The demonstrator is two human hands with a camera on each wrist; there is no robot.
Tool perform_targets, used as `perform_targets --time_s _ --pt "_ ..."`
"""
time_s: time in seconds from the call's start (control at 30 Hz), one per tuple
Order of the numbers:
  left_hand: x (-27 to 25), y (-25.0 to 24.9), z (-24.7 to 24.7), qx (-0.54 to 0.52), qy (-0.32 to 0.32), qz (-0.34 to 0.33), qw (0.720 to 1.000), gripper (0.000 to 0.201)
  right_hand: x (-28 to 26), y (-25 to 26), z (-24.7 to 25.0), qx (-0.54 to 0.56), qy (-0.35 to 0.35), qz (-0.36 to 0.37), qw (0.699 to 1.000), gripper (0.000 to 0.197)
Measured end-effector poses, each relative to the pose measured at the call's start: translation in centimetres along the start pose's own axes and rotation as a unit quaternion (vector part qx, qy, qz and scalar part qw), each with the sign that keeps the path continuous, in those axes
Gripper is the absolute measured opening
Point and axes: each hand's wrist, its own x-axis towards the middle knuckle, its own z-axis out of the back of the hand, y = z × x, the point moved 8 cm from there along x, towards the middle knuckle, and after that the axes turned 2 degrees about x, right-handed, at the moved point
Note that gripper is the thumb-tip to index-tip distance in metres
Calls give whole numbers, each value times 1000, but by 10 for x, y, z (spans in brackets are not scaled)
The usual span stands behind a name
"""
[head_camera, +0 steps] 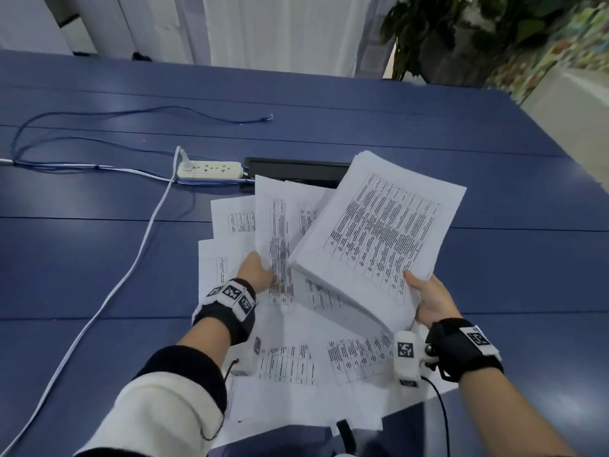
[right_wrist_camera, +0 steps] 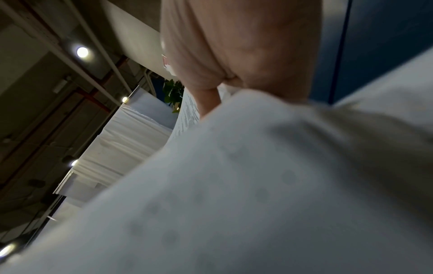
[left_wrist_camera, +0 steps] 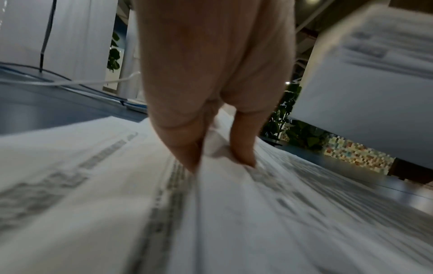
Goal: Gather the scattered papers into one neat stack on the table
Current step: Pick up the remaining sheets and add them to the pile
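Note:
My right hand (head_camera: 425, 296) holds a thick stack of printed papers (head_camera: 379, 232) by its near corner, thumb on top, lifted and tilted above the blue table (head_camera: 99, 252). In the right wrist view the stack (right_wrist_camera: 234, 185) fills the frame below the hand (right_wrist_camera: 232, 61). My left hand (head_camera: 257, 270) pinches a single printed sheet (head_camera: 280, 232) that stands raised to the left of the stack. The left wrist view shows its fingers (left_wrist_camera: 187, 148) closing on a ridge of that sheet (left_wrist_camera: 222, 204). Several loose sheets (head_camera: 313, 357) lie fanned out on the table beneath both hands.
A white power strip (head_camera: 209, 169) with a white cable (head_camera: 131, 268) lies left of the papers, with thin blue cables (head_camera: 99, 117) behind it. A black cable slot (head_camera: 296, 169) sits in the table beyond the papers. A potted plant (head_camera: 461, 37) stands past the far right edge.

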Motion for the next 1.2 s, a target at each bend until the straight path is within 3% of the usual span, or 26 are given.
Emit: perform_targets --time_s 0.1,0.33,0.47,0.53,0.6,0.7,0.8,0.9,0.97,1.07,1.1,1.13,1.2 --pt "-17 14 -6 33 72 4 997 73 -6 9 6 -2 2 16 1000 39" --pt "-55 39 -32 -8 155 -4 988 62 -23 -6 27 -59 17 -13 998 36" --pt "-69 43 -43 -81 167 5 983 65 -37 -29 38 -119 29 -35 992 34" --pt "-76 40 -46 -149 168 -1 975 56 -43 -41 40 -145 36 -47 988 34" --pt "-79 41 -48 -184 139 -2 973 53 -51 -49 34 -158 52 -52 985 31" --pt "-74 47 -56 -182 114 -3 977 76 -62 -57 17 -200 79 -42 976 27" --pt "-79 44 -57 -176 113 -16 978 54 -70 -58 6 -240 98 -23 966 27" --pt "-82 42 -56 -178 113 -36 977 48 -70 -52 6 -271 78 3 959 30" --pt "-83 44 -55 -187 106 -48 975 49 -67 -49 13 -338 41 33 940 33" --pt "-83 50 -54 -208 104 -67 970 48 -68 -41 29 -498 -52 71 863 34" --pt "-83 52 -53 -222 105 -72 967 47 -69 -38 31 -498 -68 85 860 31" --pt "-82 55 -51 -234 107 -70 964 47 -69 -36 31 -477 -66 92 872 30" --pt "-82 57 -48 -262 116 -73 955 45 -68 -31 26 -353 -42 109 928 36"
